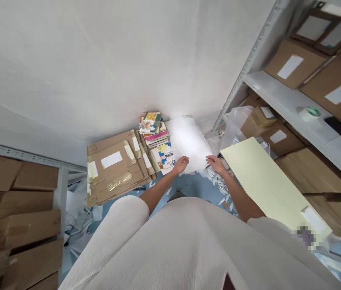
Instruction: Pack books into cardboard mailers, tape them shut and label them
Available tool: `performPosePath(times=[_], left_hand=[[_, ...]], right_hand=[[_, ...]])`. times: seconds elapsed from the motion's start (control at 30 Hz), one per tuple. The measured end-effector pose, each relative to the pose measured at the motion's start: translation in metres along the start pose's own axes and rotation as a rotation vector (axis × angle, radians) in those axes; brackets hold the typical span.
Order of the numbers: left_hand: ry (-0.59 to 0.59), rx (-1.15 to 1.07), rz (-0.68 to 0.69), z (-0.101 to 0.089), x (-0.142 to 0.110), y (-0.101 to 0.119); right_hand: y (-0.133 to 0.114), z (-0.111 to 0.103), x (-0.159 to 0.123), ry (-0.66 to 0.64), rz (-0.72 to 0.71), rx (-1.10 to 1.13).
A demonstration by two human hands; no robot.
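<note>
A large white sheet (pixel 187 143), possibly paper or thin foam, lies on a pile of similar white pieces by the wall. My left hand (pixel 181 164) is at its near left edge, thumb and fingers closed there. At the near right corner, my right hand (pixel 215 164) pinches the sheet. To the left of the sheet stands a stack of books (pixel 155 135), with a green and yellow book (pixel 150 122) on top. A book with a blue and yellow cover (pixel 163 156) lies in front, close to my left hand.
Flattened cardboard (pixel 119 167) is piled to the left. A pale yellow board (pixel 264 181) slants along my right. Shelves (pixel 279 86) on the right hold boxes, a tape roll (pixel 309 113) and a dark flat object (pixel 339 128). Brown boxes (pixel 31 225) fill the left rack; paper scraps (pixel 223 187) litter the blue floor.
</note>
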State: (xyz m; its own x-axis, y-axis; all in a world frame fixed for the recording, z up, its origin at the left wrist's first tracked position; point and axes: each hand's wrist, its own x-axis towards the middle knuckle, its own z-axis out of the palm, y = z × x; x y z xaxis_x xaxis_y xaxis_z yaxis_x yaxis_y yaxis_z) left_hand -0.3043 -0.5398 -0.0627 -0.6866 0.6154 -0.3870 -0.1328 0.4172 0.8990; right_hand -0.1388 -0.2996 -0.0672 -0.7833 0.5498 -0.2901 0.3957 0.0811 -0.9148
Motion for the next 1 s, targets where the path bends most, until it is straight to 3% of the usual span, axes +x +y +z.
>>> performPosePath(times=[0.13, 0.33, 0.57, 0.73, 0.87, 1.0], left_hand=[[0.103, -0.025, -0.045, -0.045, -0.002, -0.015], [0.32, -0.044, -0.11, -0.098, 0.006, -0.023], [0.596, 0.051, -0.013, -0.173, 0.05, 0.005], [0.777, 0.314, 0.069, -0.227, 0.091, 0.029], [0.791, 0.439, -0.05, -0.252, 0.118, 0.037], [0.718, 0.512, -0.162, -0.257, 0.135, 0.036]], right_hand=[[-0.031, 0.045, 0.033, -0.132, -0.014, -0.034], [-0.073, 0.102, 0.089, -0.313, -0.004, -0.056], [-0.128, 0.166, 0.183, -0.545, -0.086, -0.08], [-0.166, 0.218, 0.242, -0.585, -0.17, -0.099], [-0.181, 0.247, 0.268, -0.593, -0.193, -0.115], [-0.181, 0.259, 0.28, -0.632, -0.146, -0.133]])
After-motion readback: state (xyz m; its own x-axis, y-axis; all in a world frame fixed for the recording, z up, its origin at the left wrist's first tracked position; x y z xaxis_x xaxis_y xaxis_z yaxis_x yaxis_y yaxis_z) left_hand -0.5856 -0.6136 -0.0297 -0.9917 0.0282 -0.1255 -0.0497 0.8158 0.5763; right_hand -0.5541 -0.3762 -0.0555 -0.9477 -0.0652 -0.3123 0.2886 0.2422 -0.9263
